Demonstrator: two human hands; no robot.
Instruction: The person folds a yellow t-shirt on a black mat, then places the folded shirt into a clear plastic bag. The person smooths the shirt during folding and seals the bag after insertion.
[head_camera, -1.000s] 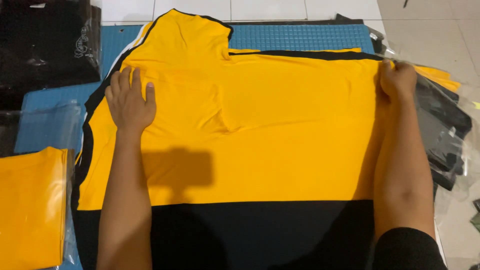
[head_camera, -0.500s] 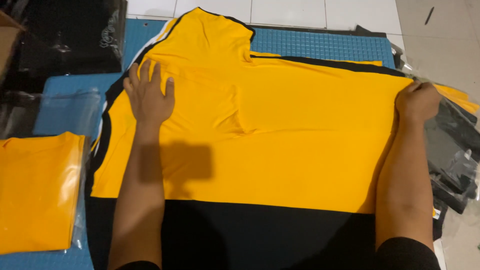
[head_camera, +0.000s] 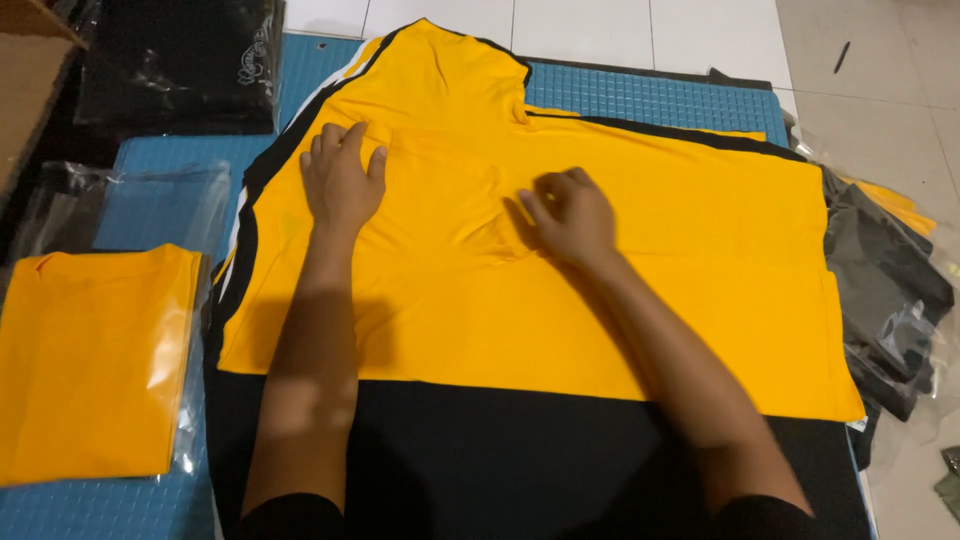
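Note:
A yellow shirt (head_camera: 640, 290) with black trim lies spread flat over black cloth (head_camera: 520, 460) on a blue mat (head_camera: 650, 100). My left hand (head_camera: 342, 180) presses flat on the shirt's upper left part, fingers spread. My right hand (head_camera: 570, 215) rests on the middle of the shirt beside a small wrinkle, fingers loosely curled on the fabric. Neither hand holds anything.
A folded yellow shirt in a clear plastic bag (head_camera: 95, 360) lies at the left. Black bagged garments (head_camera: 180, 60) sit at the top left beside a cardboard box (head_camera: 30, 70). Dark bagged clothes (head_camera: 890, 290) are piled at the right. White floor tiles (head_camera: 600, 30) lie beyond.
My right hand has slid from the shirt's right edge to its middle. My left hand has stayed on the upper left part. The camera has shifted slightly.

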